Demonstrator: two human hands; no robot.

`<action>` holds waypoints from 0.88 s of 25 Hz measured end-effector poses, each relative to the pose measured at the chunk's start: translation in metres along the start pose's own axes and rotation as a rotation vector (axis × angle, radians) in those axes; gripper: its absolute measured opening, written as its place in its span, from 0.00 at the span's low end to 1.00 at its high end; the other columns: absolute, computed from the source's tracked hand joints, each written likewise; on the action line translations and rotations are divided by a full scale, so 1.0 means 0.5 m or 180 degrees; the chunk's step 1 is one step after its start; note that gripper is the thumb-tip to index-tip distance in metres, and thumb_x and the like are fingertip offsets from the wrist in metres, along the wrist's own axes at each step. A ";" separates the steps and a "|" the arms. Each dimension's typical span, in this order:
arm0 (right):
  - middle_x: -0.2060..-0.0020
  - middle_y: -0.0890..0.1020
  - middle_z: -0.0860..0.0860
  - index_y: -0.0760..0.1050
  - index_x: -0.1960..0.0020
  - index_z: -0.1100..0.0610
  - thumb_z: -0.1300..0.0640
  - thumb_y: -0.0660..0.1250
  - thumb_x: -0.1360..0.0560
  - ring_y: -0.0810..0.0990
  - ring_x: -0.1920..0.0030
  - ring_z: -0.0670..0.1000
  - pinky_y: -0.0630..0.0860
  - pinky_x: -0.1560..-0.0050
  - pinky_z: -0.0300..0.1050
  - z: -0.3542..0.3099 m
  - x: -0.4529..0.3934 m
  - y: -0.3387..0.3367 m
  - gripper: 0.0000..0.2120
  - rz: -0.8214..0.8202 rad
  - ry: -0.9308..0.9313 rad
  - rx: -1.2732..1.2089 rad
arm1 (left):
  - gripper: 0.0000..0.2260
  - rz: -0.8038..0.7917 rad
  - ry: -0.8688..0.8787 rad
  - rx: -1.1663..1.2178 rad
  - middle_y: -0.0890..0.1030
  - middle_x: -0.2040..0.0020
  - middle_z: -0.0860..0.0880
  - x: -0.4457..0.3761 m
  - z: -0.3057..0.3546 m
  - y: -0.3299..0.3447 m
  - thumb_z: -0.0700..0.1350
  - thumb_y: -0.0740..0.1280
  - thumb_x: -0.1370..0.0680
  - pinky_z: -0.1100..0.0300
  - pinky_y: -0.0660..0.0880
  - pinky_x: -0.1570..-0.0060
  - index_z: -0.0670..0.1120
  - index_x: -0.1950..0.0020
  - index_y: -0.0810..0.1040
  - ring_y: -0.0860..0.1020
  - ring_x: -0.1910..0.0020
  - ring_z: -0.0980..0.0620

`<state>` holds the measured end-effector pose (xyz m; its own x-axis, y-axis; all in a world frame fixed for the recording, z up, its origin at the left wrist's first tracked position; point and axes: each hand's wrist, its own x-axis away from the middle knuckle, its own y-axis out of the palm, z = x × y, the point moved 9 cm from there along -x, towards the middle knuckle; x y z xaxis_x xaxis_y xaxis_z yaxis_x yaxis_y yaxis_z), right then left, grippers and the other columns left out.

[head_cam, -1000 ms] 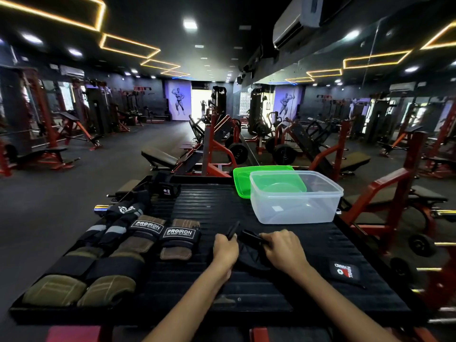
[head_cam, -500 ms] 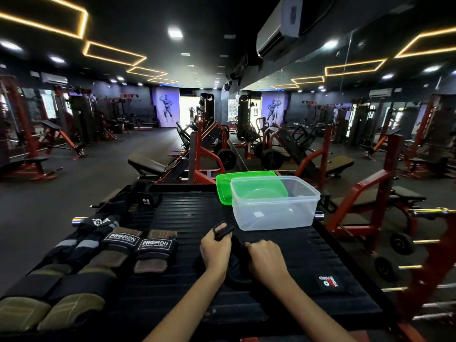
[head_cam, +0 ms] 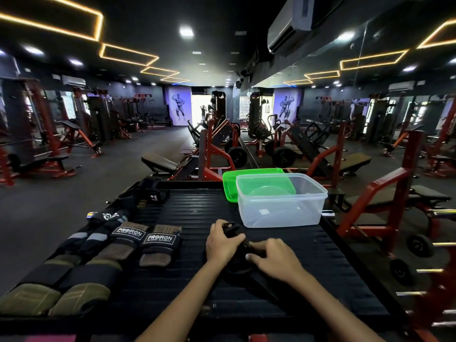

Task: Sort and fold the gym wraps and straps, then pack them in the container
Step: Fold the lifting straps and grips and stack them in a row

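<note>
Left hand (head_cam: 223,243) and right hand (head_cam: 271,259) each pinch the black fabric strap (head_cam: 238,261) flat on the ribbed black mat (head_cam: 197,213) to fold it, near the empty clear plastic container (head_cam: 281,201).

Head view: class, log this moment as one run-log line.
left hand: grips strap | right hand: holds strap | container: open, no straps inside | lid: behind

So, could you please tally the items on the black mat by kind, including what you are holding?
Olive-padded grips: 2
PROIRON grips: 2
Black-and-grey gloves: 2
Black strap in the hands: 1
Black wraps at the far corner: number unclear
Clear container: 1
Green lid: 1
Total: 9 countable
</note>
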<state>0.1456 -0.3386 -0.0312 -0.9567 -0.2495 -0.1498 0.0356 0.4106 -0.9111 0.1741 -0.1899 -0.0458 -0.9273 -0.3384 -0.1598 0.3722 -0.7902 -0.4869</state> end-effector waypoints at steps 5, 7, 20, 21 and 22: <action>0.65 0.78 0.48 0.77 0.51 0.53 0.48 0.72 0.30 0.76 0.66 0.43 0.70 0.62 0.36 0.064 0.066 0.013 0.12 -0.1328 0.0120 -0.2034 | 0.14 0.0066 -0.0003 0.0037 0.75 0.46 0.51 -0.003 -0.007 0.002 0.48 0.72 0.30 0.62 0.65 0.54 0.48 0.48 0.73 0.75 0.46 0.48; 0.65 0.79 0.48 0.72 0.38 0.49 0.63 0.72 0.30 0.76 0.65 0.42 0.71 0.62 0.32 0.073 0.091 -0.019 0.23 -0.1614 -0.0096 -0.2665 | 0.13 0.0073 0.0008 0.0041 0.75 0.47 0.51 -0.002 -0.008 0.001 0.48 0.71 0.30 0.62 0.64 0.55 0.49 0.48 0.73 0.75 0.47 0.49; 0.53 0.79 0.65 0.78 0.40 0.61 0.68 0.80 0.46 0.82 0.55 0.53 0.76 0.52 0.39 0.097 0.124 -0.032 0.35 -0.1578 -0.0068 -0.4866 | 0.14 0.0060 0.0010 0.0155 0.76 0.47 0.52 -0.001 -0.011 -0.001 0.48 0.72 0.30 0.62 0.65 0.54 0.48 0.48 0.74 0.75 0.49 0.50; 0.54 0.77 0.63 0.78 0.39 0.60 0.67 0.81 0.47 0.79 0.56 0.51 0.74 0.51 0.39 0.090 0.117 -0.030 0.36 -0.1512 -0.0115 -0.4925 | 0.14 0.0052 0.0009 0.0170 0.76 0.48 0.51 -0.001 -0.011 -0.001 0.48 0.72 0.30 0.62 0.65 0.54 0.48 0.48 0.75 0.75 0.49 0.50; 0.53 0.76 0.63 0.76 0.37 0.60 0.68 0.80 0.43 0.78 0.54 0.52 0.74 0.50 0.40 0.076 0.110 -0.027 0.34 -0.1505 -0.0220 -0.5145 | 0.14 0.0035 0.0011 0.0181 0.76 0.48 0.51 -0.002 -0.011 -0.002 0.48 0.72 0.30 0.63 0.65 0.54 0.48 0.48 0.75 0.75 0.49 0.51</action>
<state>0.1033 -0.3910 -0.0416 -0.7810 -0.6223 -0.0533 -0.5841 0.6975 0.4151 0.1743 -0.1863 -0.0498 -0.9233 -0.3455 -0.1678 0.3838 -0.8143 -0.4355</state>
